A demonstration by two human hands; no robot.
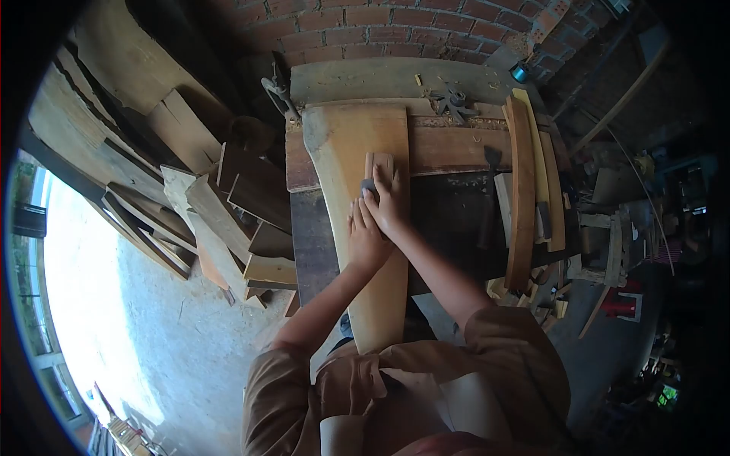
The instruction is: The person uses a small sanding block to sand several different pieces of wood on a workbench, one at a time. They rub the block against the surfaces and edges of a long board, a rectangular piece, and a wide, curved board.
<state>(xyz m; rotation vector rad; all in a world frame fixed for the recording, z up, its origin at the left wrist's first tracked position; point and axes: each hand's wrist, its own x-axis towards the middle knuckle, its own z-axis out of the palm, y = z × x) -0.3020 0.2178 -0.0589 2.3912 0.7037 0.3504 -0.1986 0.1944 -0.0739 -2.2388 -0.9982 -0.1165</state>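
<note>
A long, pale wooden board runs from the workbench toward my body, wider at its far end. On its right half sits a small wooden block with a dark grey patch near its close end; whether it is a sanding block or a plane, I cannot make out. My right hand grips this block from above, fingers pointing away from me. Stretched fingers of my left hand lie against the board just behind the block, close to the right hand and partly touching it.
The dark workbench stands against a brick wall. Curved wooden strips lie at its right, beside a dark long-handled tool. A metal clamp-like piece sits at the back. Stacked planks lean on the left.
</note>
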